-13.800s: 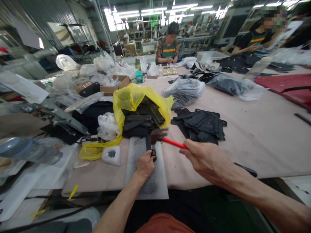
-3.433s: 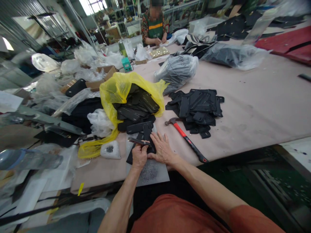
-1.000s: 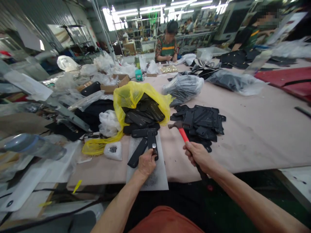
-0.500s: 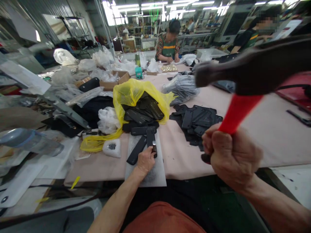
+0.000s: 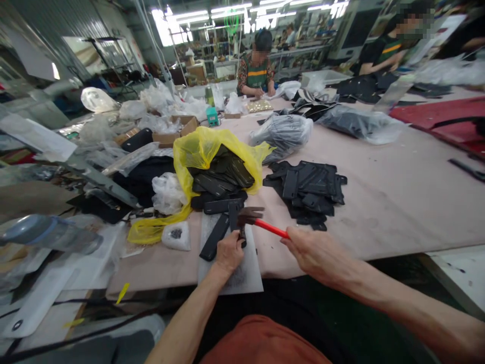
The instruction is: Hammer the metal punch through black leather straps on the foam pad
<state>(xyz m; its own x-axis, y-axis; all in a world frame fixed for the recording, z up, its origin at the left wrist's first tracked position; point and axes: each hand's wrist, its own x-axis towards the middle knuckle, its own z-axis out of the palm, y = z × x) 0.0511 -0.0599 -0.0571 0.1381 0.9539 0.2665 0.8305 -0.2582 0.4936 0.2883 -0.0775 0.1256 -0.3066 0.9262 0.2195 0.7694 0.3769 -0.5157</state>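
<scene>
Lowered since the earlier frame, the hammer (image 5: 265, 225) clenched in the right hand (image 5: 308, 247) was right by the small tool (image 5: 243, 236) that the left hand (image 5: 230, 253) pinched over a black strip (image 5: 232, 209) on the white board (image 5: 250, 275), apparently mid-strike, which seemed to call for a steady hold next.

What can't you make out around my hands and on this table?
All in the head view:
Tool in your left hand: its top, covered by the head of the hammer.
Hammer's grip: mostly hidden inside your right hand.
Black pieces in the yellow bag: number unclear, upper ones cover others.
Dark bits in the white packet: too small to identify.
Red item: cut off by the right edge.
</scene>
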